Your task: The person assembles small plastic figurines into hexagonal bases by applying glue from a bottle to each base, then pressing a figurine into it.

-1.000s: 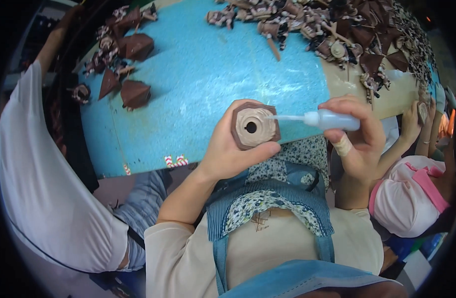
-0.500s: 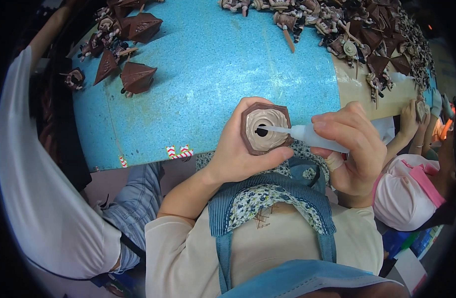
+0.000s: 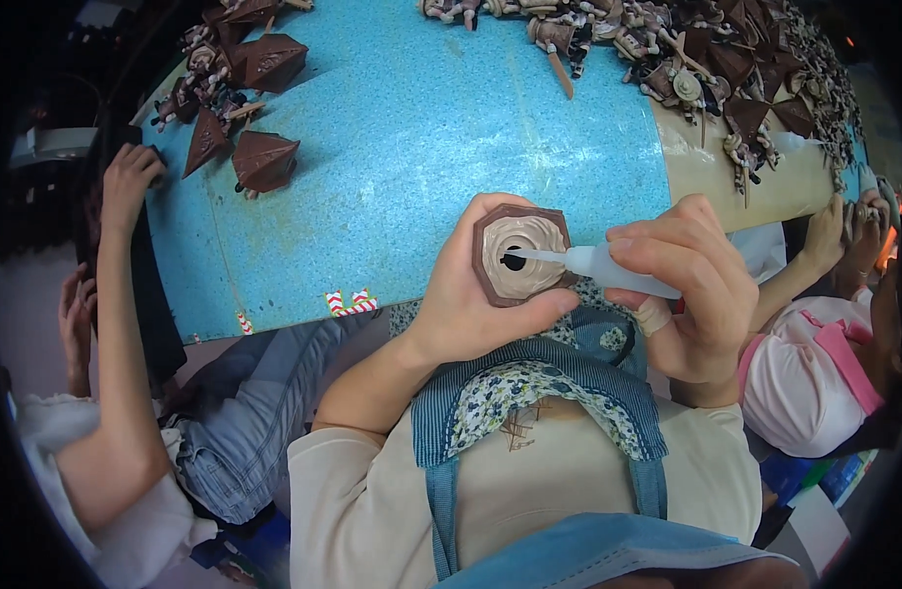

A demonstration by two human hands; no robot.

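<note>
In my left hand (image 3: 451, 294) is a brown, many-sided hollow piece (image 3: 542, 222), its tan ridged inside turned up and a black hole at its middle. Fingers wrap its far side while the thumb lies along its near edge. My right hand (image 3: 706, 294) grips a translucent white squeeze bottle (image 3: 623, 272) with a thin nozzle. That nozzle's tip reaches the rim of the black hole; whether any liquid comes out is too small to tell. Both hands are just over the near edge of the blue table (image 3: 402, 187).
Brown pointed pieces (image 3: 266, 160) and small figures lie at the far left. A large heap of figures (image 3: 686, 83) covers the far right, partly on a tan sheet (image 3: 701, 187). Co-workers sit close on both sides; one hand (image 3: 127, 182) rests at the table's left edge.
The left co-worker has leaned back, and their hand now shows at the table's left edge; a dark round piece there is gone from view. My hands keep nearly the same pose.
</note>
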